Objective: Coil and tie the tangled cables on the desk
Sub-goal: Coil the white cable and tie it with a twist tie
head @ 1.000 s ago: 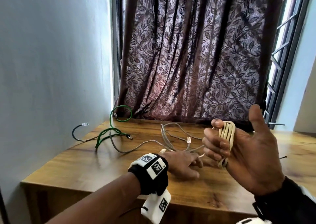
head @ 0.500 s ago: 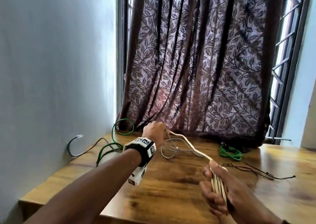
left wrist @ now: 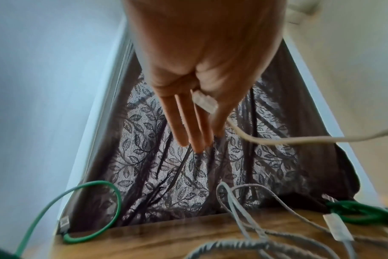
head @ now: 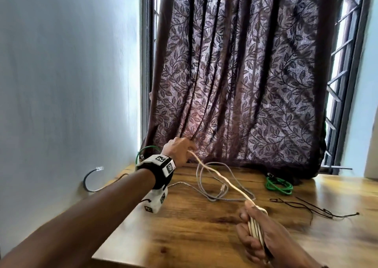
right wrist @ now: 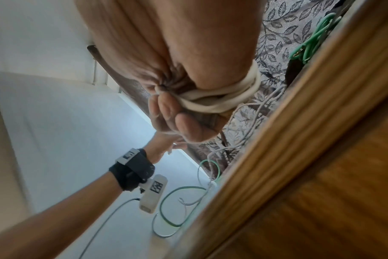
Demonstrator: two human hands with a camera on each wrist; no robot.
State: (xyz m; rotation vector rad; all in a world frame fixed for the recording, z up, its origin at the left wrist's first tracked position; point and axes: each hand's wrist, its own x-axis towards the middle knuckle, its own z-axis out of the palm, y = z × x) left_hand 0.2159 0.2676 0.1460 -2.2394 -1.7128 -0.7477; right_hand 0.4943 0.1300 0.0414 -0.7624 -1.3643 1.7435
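We face a patterned curtain hanging over the window, its hem meeting the far edge of the wooden desk.

On the desk lie several cables. A grey cable sprawls in loose loops near the middle, a green cable arches up at the far left corner by the wall, and a coiled green bundle sits by the curtain hem to the right. Thin black ties lie well apart from it, nearer the right side.

The cream cable is what we are handling: it runs taut through the air between our two hands, above the grey loops.

Our left hand is raised near the curtain, pinching the cable's free end between thumb and forefinger, with the clear plug showing against the palm (the other fingers point straight and pressed together).

Our right hand is low at the near edge of the desk, fingers curled round the cream coils, which wrap over the hand.
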